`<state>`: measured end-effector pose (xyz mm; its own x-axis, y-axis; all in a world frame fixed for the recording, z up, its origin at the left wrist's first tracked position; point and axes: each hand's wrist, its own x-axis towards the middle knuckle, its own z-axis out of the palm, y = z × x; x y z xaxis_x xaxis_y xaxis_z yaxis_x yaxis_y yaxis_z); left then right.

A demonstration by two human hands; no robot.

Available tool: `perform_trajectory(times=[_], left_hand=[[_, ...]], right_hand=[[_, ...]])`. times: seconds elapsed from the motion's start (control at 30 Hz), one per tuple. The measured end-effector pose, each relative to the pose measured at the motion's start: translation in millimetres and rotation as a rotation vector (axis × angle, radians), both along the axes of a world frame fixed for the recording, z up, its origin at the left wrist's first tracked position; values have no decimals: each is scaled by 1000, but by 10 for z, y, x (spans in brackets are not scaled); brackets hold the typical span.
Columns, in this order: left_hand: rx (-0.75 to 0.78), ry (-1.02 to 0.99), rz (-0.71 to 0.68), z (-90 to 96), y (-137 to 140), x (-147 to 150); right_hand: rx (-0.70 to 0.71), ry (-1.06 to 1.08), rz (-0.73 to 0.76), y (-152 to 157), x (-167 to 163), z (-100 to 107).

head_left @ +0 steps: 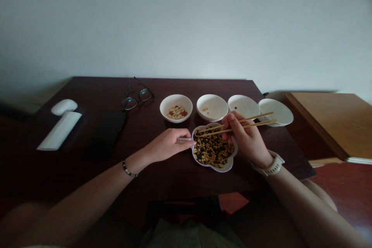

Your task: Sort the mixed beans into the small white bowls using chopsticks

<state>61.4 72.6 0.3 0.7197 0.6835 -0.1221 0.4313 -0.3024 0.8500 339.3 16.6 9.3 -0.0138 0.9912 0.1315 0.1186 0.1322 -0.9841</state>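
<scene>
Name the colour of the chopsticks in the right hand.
The chopsticks are a light yellowish tan, seen best in the head view, the only one.

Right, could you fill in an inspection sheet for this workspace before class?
Surface: dark table.
Job's things: flower-shaped dish of yellow and black pieces; chopsticks; four white bowls, the left three holding, in order, pale and red pieces, pale bits, one dark bit.
Clutter: glasses, white rounded object, white oblong object, dark flat object.
Hands: left hand grips the dish's handle; right hand holds the chopsticks, tips over the dish.
Cables: nothing seen.
Surroundings: pale wall behind, wooden furniture at right.
</scene>
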Motion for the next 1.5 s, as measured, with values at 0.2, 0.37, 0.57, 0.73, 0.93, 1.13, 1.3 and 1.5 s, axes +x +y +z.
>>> perform_trajectory(times=[0.2,0.37,0.57,0.73,0.93,1.13,1.3,1.5], left_hand=[[2,-2,-8,-15,5,-8],[-1,9,0,12,-1,-3],[-7,5,-2,23,0,1],[-9,6,0,7,-1,2],[-16,3,0,11,1,2],[-16,-2,2,16,1,3],[-18,1,1,13,2,-1],[-8,-3,1,24,-4,3]], right_hand=[[5,-18,-12,1,-32,-2],[21,-15,-40,-1,-32,31],[11,-28,-3,-3,-34,27],[8,-21,-11,-6,-56,1],[5,-15,-31,-8,-21,27],[16,-46,-16,0,-15,4],[8,-39,-16,-12,-43,-5],[17,-38,-24,-12,-25,38]])
